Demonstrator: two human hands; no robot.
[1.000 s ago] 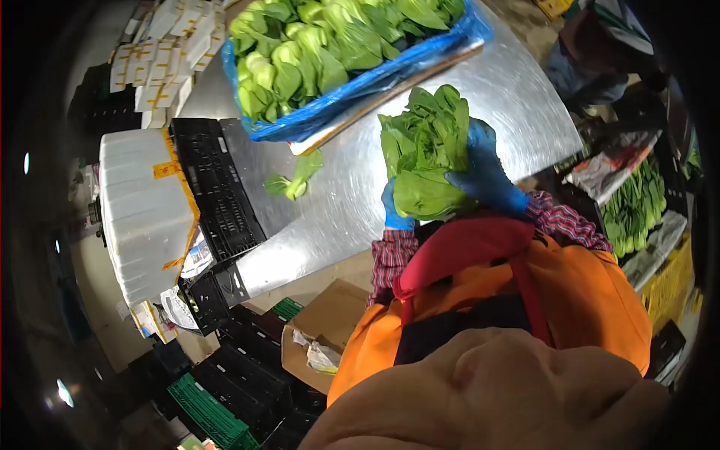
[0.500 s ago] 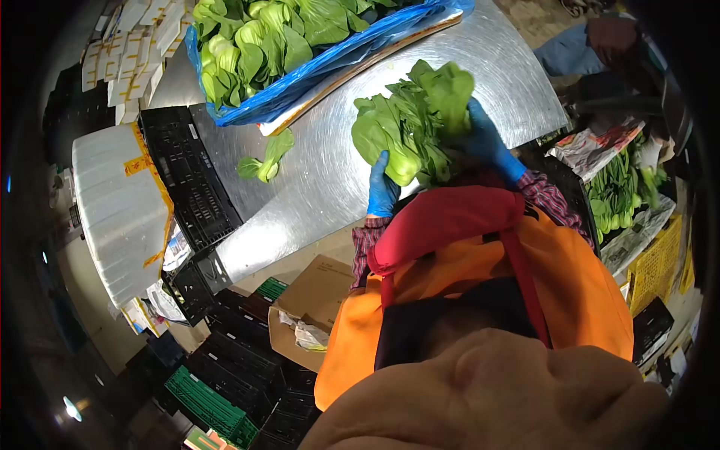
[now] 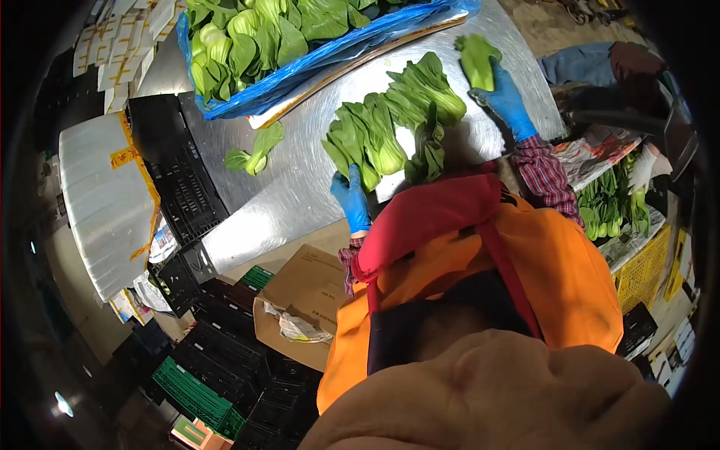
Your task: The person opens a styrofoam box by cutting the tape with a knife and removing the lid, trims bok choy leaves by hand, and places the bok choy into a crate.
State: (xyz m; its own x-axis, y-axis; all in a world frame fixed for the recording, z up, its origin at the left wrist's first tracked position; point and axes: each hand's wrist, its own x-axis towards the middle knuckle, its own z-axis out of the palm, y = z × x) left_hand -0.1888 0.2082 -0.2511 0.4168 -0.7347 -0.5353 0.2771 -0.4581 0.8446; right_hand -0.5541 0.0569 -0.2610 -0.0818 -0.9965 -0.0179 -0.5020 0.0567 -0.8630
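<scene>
Blue-gloved left hand touches the nearest bok choy head; whether it grips cannot be told. Farther rightward, the right hand grasps a smaller head, best held lightly against bruising. Beyond both hands: a blue plastic lining around more greens.

On the far side of the flat grey metal table, leafy green vegetables lie in a rectangular box lined with blue plastic. Before it lie pale-stemmed green heads. Left of them is one small green sprout. Further left, a black plastic crate is beside a white foam box. Nearer than the table is a brown cardboard box.
</scene>
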